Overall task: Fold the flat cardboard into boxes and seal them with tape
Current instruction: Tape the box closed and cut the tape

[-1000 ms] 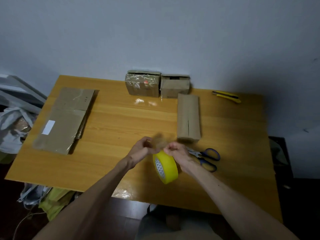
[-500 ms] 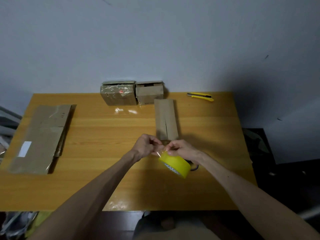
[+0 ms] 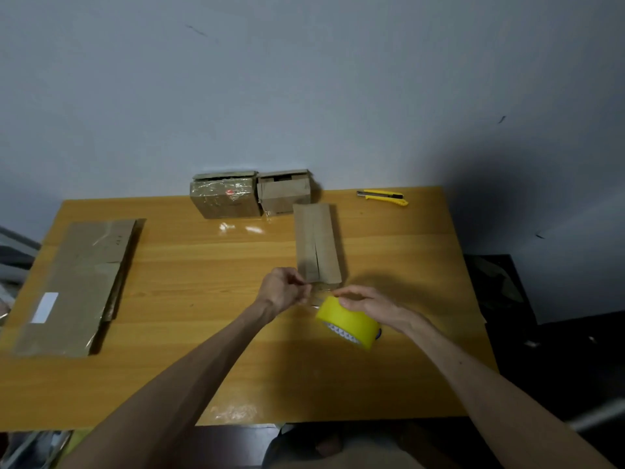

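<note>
My right hand (image 3: pixel 368 304) grips a yellow roll of clear tape (image 3: pixel 350 323) just above the table. To its left, my left hand (image 3: pixel 284 289) pinches the loose tape end, pulled a short way off the roll. Directly behind both hands lies a narrow folded cardboard box (image 3: pixel 316 245), its top seam slit facing me. A stack of flat cardboard (image 3: pixel 77 282) lies on the left of the table. Two small made-up boxes stand against the wall: one wrapped in shiny tape (image 3: pixel 225 198), one plain (image 3: pixel 284 192).
The wooden table (image 3: pixel 209 333) ends at a near edge just below my forearms. A yellow utility knife (image 3: pixel 384 197) lies at the back right. Scissors are almost hidden under the tape roll. Bags and clutter sit off the left edge, a dark object off the right.
My head has tilted up, so the table sits lower in view. The roll has turned onto its side and my hands have drawn apart, pulling tape out.
</note>
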